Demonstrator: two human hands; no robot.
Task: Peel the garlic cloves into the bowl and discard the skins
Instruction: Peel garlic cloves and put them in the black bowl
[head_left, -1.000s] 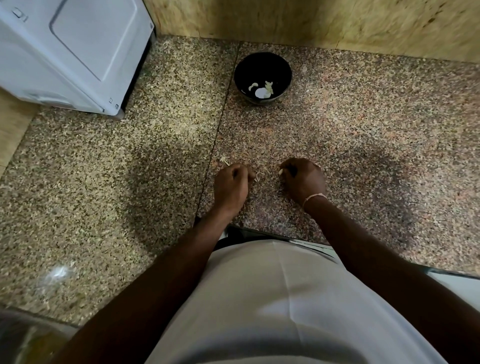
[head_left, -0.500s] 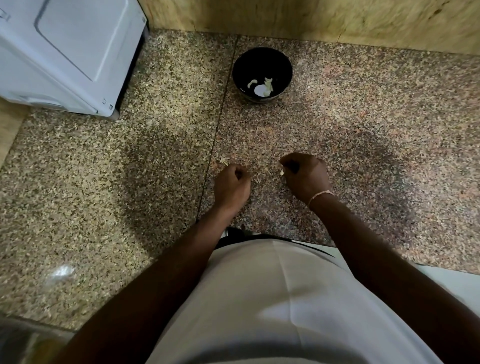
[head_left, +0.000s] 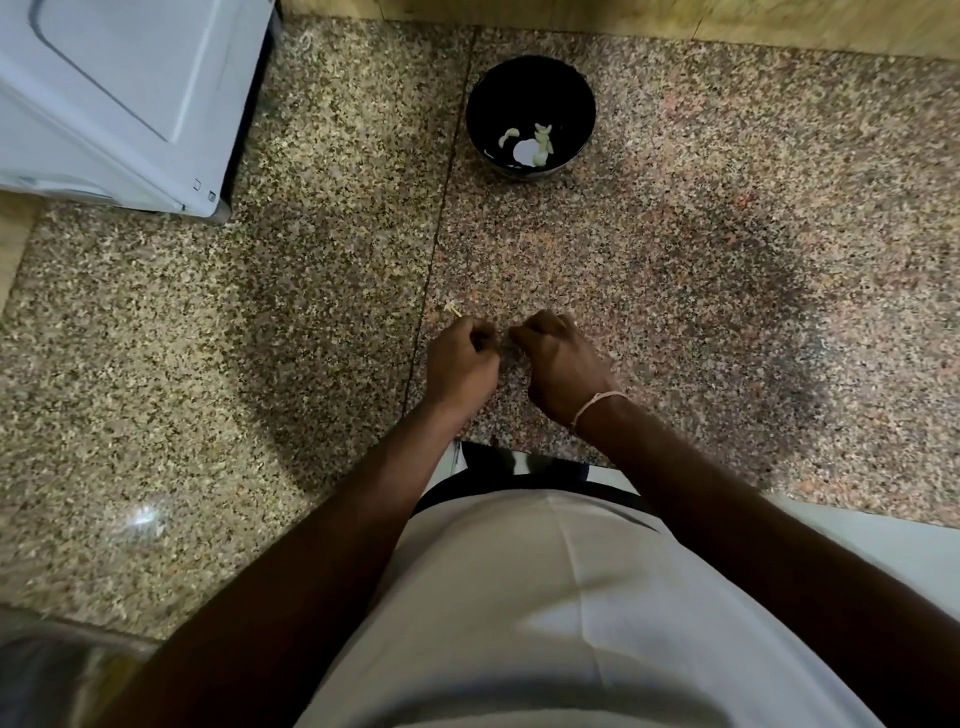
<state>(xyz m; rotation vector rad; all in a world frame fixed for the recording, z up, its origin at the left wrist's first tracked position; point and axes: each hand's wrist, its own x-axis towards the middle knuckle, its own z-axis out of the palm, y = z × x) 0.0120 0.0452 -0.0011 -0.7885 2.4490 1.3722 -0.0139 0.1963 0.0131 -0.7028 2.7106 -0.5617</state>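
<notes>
Presently we record both hands low over the speckled stone counter, knuckles toward us. Our left hand has its fingers curled under, and our right hand, a thin bracelet at its wrist, is curled likewise; the fingertips of the two nearly meet. What they pinch between them is hidden from this view (we cannot tell whether a garlic clove or skin is held). A small pale scrap of skin lies on the counter just beyond the left hand. Well apart from the hands, near the wooden back wall, stands the black bowl, with a few pale garlic pieces at its bottom. A white appliance occupies the far left corner.
</notes>
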